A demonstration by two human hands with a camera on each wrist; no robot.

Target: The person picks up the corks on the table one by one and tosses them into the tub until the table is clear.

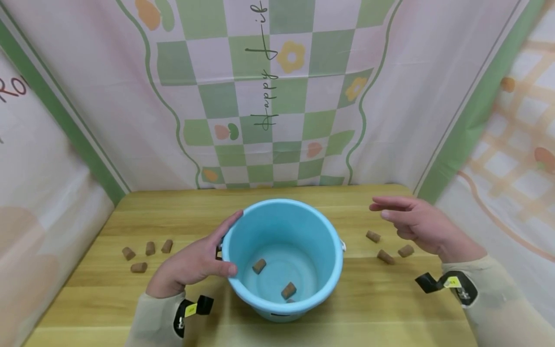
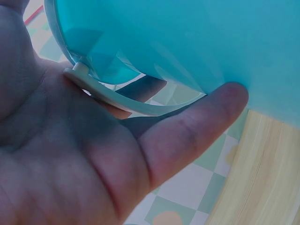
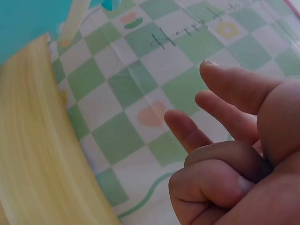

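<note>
A light blue bucket stands upright in the middle of the wooden table. My left hand holds its left side, thumb at the rim and fingers along the outer wall, by the white handle. Inside, on the bottom, lie brown cork-like cylinders; two show well and a third is mostly hidden by the near wall. To the right, my right hand hovers above three more brown cylinders and holds nothing. In the right wrist view its thumb and two fingers reach out while the other fingers bend inward.
Several brown cylinders lie on the table to the left of the bucket, beyond my left hand. A checked green and white cloth hangs behind the table, and printed cloths flank it on both sides.
</note>
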